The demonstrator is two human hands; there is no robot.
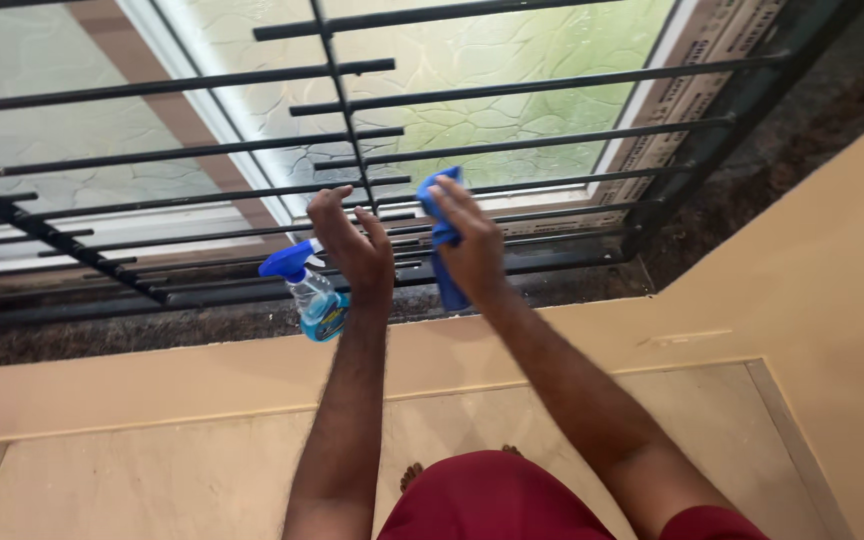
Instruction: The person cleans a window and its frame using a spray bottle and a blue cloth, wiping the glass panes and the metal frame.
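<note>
My left hand (352, 245) grips a clear spray bottle (317, 300) with blue liquid and a blue trigger head, held just in front of the black window grille (352, 130). My right hand (467, 240) holds a blue cloth (444, 240) against the grille's horizontal bars, beside the vertical bar. Both arms reach up from below. The bottle's neck is hidden behind my left hand.
Frosted patterned glass panes (472, 90) sit behind the grille in a white frame. A dark stone sill (202, 325) runs below the bars. A beige wall (832, 300) rises at the right. Tiled floor (152, 470) and my red garment (492, 500) are below.
</note>
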